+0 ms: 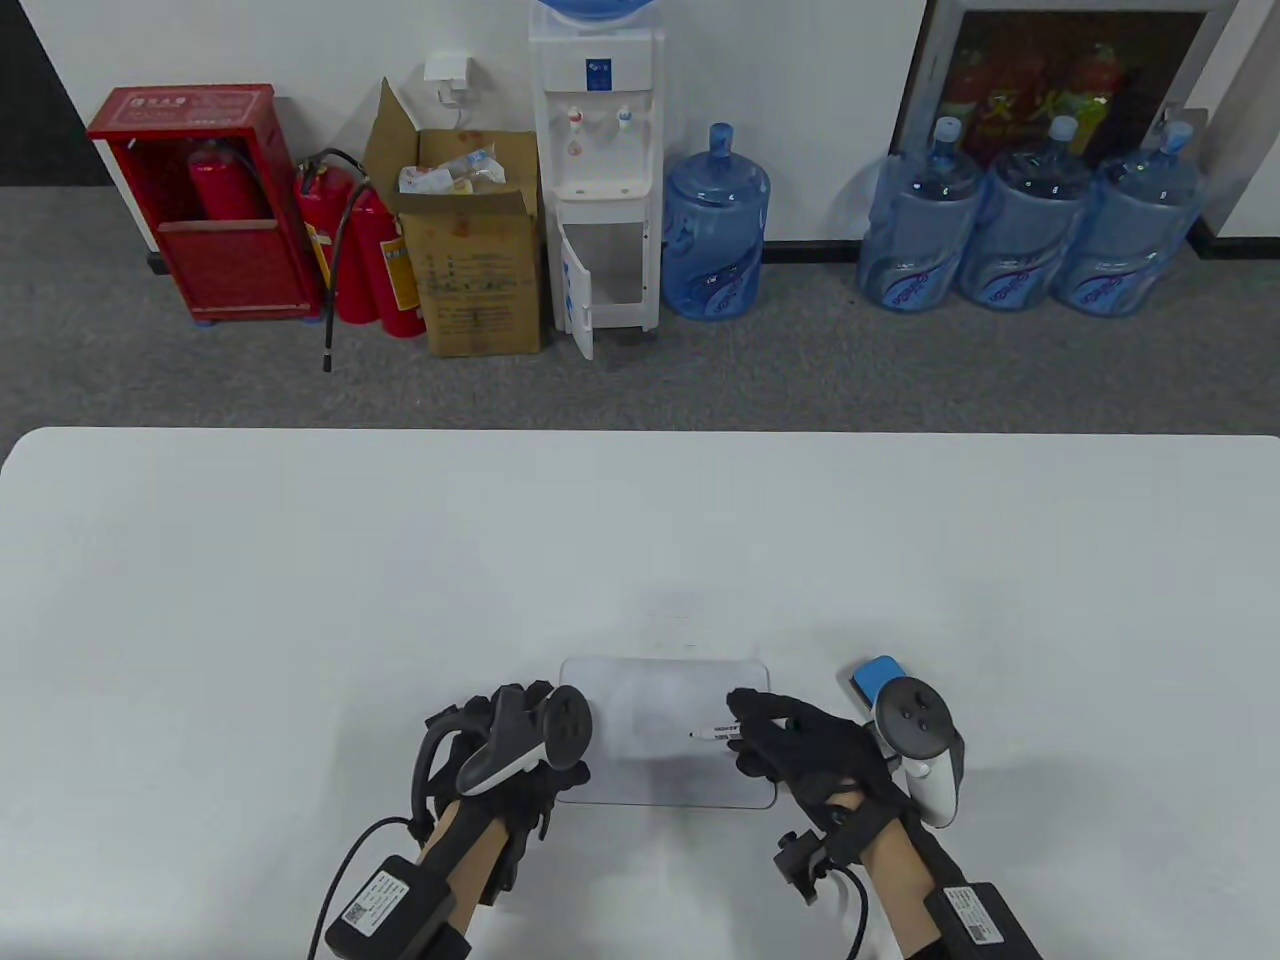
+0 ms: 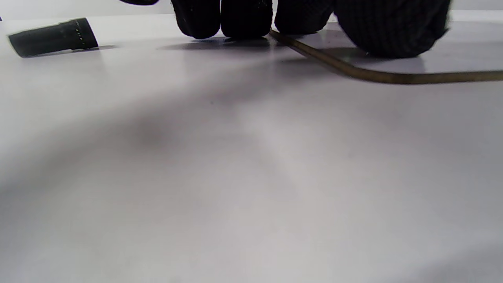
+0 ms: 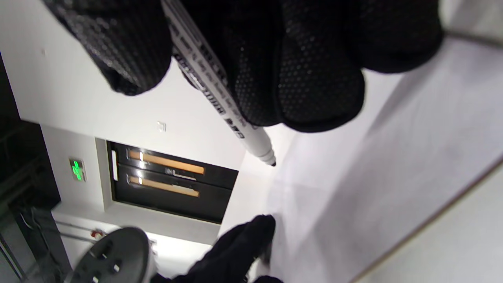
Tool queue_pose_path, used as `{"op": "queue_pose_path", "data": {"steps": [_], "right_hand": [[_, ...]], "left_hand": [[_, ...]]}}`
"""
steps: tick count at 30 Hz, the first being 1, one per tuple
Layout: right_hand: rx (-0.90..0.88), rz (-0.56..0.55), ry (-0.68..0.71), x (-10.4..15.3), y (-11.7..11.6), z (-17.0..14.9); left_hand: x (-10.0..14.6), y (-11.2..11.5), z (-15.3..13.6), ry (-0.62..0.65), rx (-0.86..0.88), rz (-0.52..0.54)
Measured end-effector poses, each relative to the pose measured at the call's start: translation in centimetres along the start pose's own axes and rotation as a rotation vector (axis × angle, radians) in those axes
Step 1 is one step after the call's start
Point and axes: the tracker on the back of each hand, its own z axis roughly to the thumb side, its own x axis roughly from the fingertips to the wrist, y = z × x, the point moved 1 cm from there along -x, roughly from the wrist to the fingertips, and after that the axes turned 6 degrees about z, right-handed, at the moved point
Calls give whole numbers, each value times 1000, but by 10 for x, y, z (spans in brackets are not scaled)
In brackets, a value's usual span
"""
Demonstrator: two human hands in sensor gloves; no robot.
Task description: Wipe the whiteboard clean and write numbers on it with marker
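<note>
**Whiteboard held flat, marker poised above it**

Whiteboard [image 1: 665, 730] lies on the table [image 1: 300, 560], near its front edge. In the table view, the left hand [image 1: 515, 745] rests on the whiteboard's left edge; the right hand [image 1: 800, 745] pinches a marker [image 1: 715, 733] over the whiteboard, tip pointing left. Behind the whiteboard's right corner sits a blue eraser [image 1: 877, 677].

Left wrist view: straight fingertips [image 2: 245, 19] press down at the whiteboard's corner; a black cap [image 2: 53, 37] lies left of it.

Right wrist view: curled fingers [image 3: 310, 78] grip the marker, tip clear of the whiteboard.

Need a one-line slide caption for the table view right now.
Right hand holds an uncapped marker over the whiteboard; left hand rests at its left edge.
</note>
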Motion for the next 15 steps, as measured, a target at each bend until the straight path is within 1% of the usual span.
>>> {"op": "queue_pose_path", "data": {"steps": [4, 7, 11, 15], "right_hand": [[134, 54, -12, -18, -25, 13], [195, 74, -24, -32, -38, 23], [237, 61, -55, -49, -49, 29], [276, 27, -86, -63, -54, 30]], "left_hand": [[0, 1, -2, 0, 14, -4], [0, 1, -2, 1, 16, -4], [0, 1, -2, 3, 16, -2], [1, 2, -2, 3, 15, 0]]}}
